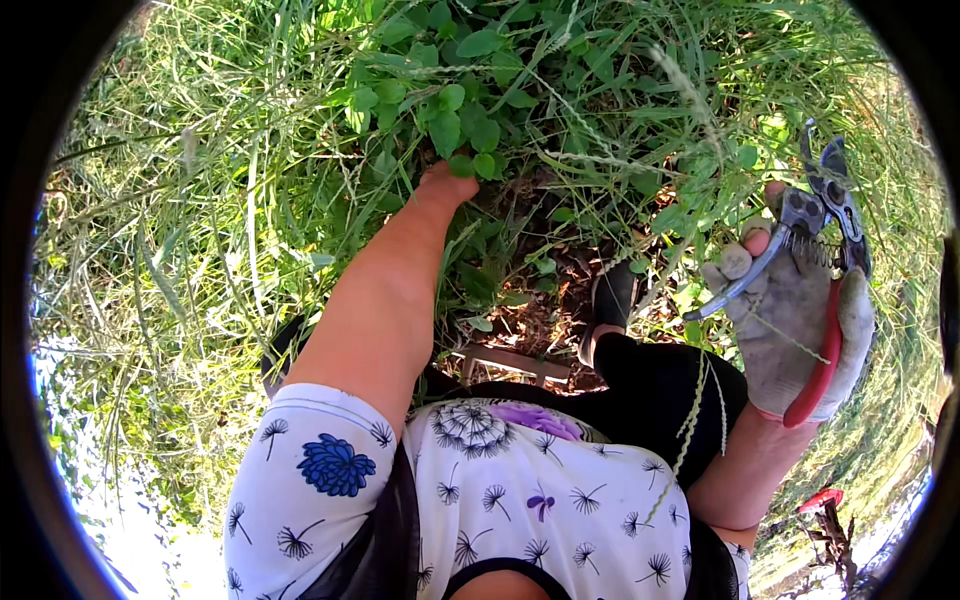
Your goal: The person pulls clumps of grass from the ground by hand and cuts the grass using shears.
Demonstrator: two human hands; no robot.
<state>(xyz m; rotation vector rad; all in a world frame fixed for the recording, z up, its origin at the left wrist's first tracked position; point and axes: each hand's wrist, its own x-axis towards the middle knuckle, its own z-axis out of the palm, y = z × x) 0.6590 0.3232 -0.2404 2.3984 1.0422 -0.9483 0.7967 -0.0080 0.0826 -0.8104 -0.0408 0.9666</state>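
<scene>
My right hand (799,322), in a worn grey work glove with bare fingertips showing, holds a pair of pruning shears (825,202). The blades point up and stand apart, with the coil spring visible. One red-coated handle (821,360) lies across the palm; the other handle, bare metal, juts out to the left past the fingers. My left arm reaches forward into the weeds, and only the wrist and part of my left hand (452,180) show. Broad green leaves (450,127) hide the fingers, so what they touch cannot be told.
Tall grass (187,187) with seed heads surrounds me. Dry leaf litter (532,315) lies below, beside a dark shoe (615,296). A small wooden frame (514,362) is in front of my body. At lower right is a brown stalk with a red top (821,500).
</scene>
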